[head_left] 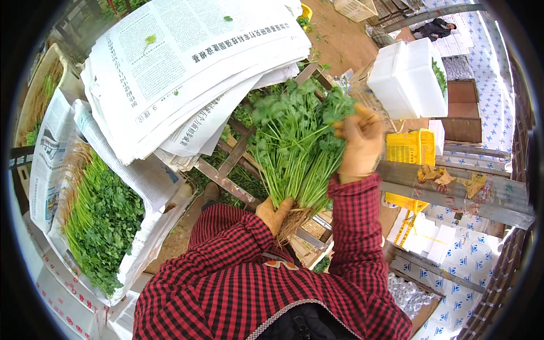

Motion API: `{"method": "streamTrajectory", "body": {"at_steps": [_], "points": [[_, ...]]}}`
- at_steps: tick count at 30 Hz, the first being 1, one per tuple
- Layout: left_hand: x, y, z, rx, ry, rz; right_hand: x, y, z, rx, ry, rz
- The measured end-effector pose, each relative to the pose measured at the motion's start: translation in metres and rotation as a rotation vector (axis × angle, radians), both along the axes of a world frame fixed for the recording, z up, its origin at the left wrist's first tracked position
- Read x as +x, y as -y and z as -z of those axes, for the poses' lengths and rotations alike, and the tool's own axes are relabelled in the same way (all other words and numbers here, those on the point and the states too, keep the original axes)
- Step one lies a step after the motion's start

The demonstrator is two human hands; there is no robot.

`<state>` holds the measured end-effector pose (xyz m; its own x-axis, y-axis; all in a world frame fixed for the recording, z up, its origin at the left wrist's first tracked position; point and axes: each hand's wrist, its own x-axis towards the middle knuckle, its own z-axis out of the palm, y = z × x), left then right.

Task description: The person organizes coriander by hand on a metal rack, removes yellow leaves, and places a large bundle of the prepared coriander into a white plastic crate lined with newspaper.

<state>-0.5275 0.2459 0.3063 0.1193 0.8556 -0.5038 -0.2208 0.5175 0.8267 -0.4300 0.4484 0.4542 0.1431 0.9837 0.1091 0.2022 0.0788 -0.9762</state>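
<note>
A bunch of coriander (300,136) with leafy green tops and pale stems is in front of me, its leaves pointing away from my body. My left hand (274,214) is wrapped round the lower stems, just above the brown roots (294,225). At the right side of the leafy tops is my right hand (361,139), its curled fingers smeared by motion. Whether those fingers grip any leaves, I cannot tell. Beneath the bunch stands a rusty metal frame (237,152) with loose greens around it.
A thick newspaper stack (187,73) lies at the upper left. Left of me, a newspaper-lined box (148,241) holds more coriander (107,221). On the right are a white foam box (403,80), a yellow crate (409,148) and a metal beam (453,184). Another person (435,29) appears far right.
</note>
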Motion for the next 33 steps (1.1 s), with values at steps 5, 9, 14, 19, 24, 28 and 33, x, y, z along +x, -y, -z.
{"method": "streamTrajectory", "body": {"at_steps": [5,9,14,19,24,28,33], "points": [[-0.003,-0.001,-0.01,-0.08,-0.094,0.041,0.005,-0.076,-0.057,0.409,0.069,0.161],[-0.001,-0.006,-0.008,-0.105,-0.14,0.074,0.007,-0.047,-0.061,0.272,0.221,0.125],[0.001,-0.006,-0.003,-0.154,-0.139,0.054,-0.048,0.036,-0.005,-0.153,1.235,-0.543],[0.002,-0.007,-0.006,-0.106,-0.09,0.08,-0.034,0.034,0.047,-0.038,1.294,-0.457],[0.004,-0.003,0.002,-0.093,-0.085,0.048,-0.028,0.01,0.021,-0.157,0.492,-0.167],[0.001,-0.006,-0.012,-0.103,-0.107,0.091,-0.001,-0.053,-0.026,0.137,0.133,0.119],[0.005,-0.006,-0.001,-0.133,-0.095,0.041,-0.007,-0.02,-0.039,0.121,0.358,-0.211]]}}
